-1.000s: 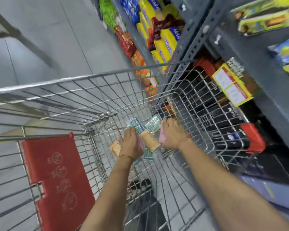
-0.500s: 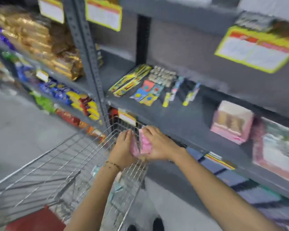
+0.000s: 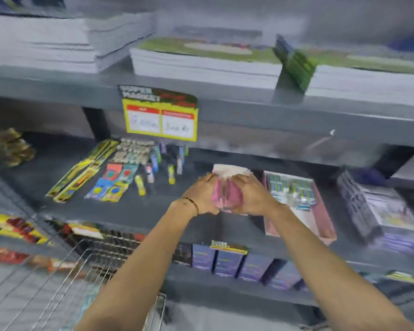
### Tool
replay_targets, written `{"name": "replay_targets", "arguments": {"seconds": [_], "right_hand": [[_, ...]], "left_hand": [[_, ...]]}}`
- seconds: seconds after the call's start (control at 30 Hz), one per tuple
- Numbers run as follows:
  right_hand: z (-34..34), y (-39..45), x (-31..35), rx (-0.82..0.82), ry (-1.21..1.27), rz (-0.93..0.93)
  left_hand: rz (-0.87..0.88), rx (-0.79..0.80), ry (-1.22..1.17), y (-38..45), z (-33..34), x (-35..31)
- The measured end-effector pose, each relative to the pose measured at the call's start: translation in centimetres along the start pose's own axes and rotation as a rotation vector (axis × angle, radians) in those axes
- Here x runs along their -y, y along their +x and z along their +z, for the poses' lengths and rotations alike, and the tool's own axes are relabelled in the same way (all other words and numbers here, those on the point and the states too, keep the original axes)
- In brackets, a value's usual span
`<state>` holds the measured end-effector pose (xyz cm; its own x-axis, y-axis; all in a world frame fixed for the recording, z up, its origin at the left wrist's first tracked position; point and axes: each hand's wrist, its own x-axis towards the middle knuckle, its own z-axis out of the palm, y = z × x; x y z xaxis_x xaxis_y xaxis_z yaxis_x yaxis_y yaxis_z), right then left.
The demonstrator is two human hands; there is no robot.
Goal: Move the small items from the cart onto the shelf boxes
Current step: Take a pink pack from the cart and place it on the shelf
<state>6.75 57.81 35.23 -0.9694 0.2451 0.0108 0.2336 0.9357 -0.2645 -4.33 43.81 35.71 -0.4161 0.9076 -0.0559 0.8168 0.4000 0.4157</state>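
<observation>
Pink packets (image 3: 226, 195) pinched between fingers of left hand (image 3: 202, 198) and right hand (image 3: 250, 199), over pink shelf box (image 3: 230, 169) just behind fingers. Not dropped yet. More items likely left in cart (image 3: 86, 278) below.

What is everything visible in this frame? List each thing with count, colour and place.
pink packets: a handful, pink, between both hands
pink box: one, behind the hands on the middle shelf
open box: one, pink, right of the hands
price tag: one, yellow, upper shelf edge
paper stacks: several, white, top shelf
cart: one, wire, lower left
left hand: on the packets
right hand: on the packets
</observation>
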Motion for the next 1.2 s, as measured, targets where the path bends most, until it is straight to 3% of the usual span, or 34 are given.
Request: {"name": "replay_targets", "arguments": {"seconds": [0.2,0.4,0.5,0.73,0.97,1.2], "right_hand": [[0.9,2.4,-3.4,-0.024,-0.035,0.01],[2.0,4.1,-4.0,0.098,-0.048,0.047],[2.3,4.2,-4.0,0.084,-0.053,0.061],[2.2,4.0,-2.1,0.094,-0.094,0.141],[3.6,4.1,7.6,-0.034,0.029,-0.078],[12.1,3.6,22.3,0.105,0.059,-0.398]], "left_hand": [[0.045,0.063,0.181,5.8,0.3,-0.4],[0.012,0.162,0.197,7.6,1.8,1.2],[0.014,0.191,0.198,7.7,2.6,1.5],[-0.009,0.078,0.097,6.3,3.0,1.6],[-0.206,-0.301,0.008,-3.3,1.3,6.7],[-0.573,-0.283,0.013,-20.9,3.6,16.4]]}}
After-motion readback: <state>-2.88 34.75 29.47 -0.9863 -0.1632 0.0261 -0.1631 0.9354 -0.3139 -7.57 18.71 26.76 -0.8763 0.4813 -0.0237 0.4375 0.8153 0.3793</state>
